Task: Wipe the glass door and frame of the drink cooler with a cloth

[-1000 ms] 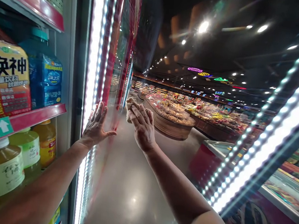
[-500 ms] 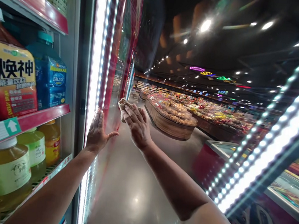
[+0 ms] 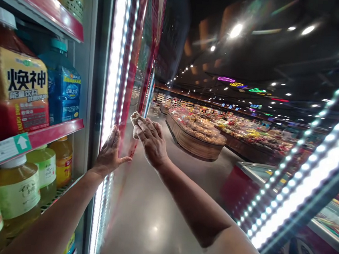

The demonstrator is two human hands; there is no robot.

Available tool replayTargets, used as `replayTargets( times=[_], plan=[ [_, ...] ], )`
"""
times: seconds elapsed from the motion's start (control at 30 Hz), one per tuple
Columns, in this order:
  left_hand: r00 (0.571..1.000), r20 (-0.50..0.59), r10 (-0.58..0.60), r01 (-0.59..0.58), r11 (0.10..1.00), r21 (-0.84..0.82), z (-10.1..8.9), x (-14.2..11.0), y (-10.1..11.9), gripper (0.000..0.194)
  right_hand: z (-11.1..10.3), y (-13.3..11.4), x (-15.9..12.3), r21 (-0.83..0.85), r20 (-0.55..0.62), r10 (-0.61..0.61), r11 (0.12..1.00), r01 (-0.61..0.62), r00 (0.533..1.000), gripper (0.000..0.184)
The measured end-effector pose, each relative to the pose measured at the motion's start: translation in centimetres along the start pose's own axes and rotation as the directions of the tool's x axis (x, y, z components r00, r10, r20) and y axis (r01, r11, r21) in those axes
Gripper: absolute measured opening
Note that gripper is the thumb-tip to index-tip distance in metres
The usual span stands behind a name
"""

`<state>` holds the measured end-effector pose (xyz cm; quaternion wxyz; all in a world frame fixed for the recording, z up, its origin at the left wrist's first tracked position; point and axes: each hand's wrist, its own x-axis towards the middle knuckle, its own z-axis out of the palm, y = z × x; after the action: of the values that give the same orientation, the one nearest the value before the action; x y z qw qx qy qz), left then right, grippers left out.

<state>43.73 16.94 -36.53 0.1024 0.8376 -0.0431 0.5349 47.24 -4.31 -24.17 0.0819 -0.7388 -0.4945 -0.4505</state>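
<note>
My left hand (image 3: 110, 156) is stretched out with its thumb spread, its fingers laid along the lit edge of the fridge beside the light strip (image 3: 114, 76). It holds nothing. Under the fingers of my right hand (image 3: 152, 141) is a crumpled beige cloth (image 3: 135, 122), pressed flat against the clear glass door (image 3: 137, 204). The cloth pokes out past the fingertips on the left; the rest of it is covered by the hand. Both arms reach forward, the right one crossing from the lower right.
Drink bottles (image 3: 25, 83) stand on red-edged fridge shelves (image 3: 57, 129) close on my left. A second bright light strip (image 3: 312, 174) slants across the right. Through the glass show a wooden produce stand (image 3: 198, 142), a freezer chest (image 3: 249, 170) and the grey floor (image 3: 145, 237).
The view has swung slightly left, so shelves and bottles sit further right. My right hand and the cloth have slid a little left, closer to my left hand, which stays on the fridge edge.
</note>
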Motion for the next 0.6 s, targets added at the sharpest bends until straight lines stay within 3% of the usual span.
replayTargets(
  times=[0.27,0.43,0.6],
  plan=[
    [0.998,0.059,0.034,-0.035,0.999,0.003,-0.8,-0.1,-0.6,0.142,0.2,-0.1,2.6,0.0,-0.093,0.046,0.999,-0.047,0.995,0.05],
    [0.998,0.033,0.054,-0.055,0.998,0.029,-0.9,-0.3,-0.8,0.143,1.1,-1.0,1.6,-0.002,-0.074,0.009,1.0,-0.009,0.997,0.048],
    [0.999,0.001,0.035,-0.035,0.995,0.09,-1.0,-0.2,-0.2,0.146,0.5,-1.1,3.7,-0.005,-0.052,0.001,1.0,-0.001,0.999,0.044]
  ],
)
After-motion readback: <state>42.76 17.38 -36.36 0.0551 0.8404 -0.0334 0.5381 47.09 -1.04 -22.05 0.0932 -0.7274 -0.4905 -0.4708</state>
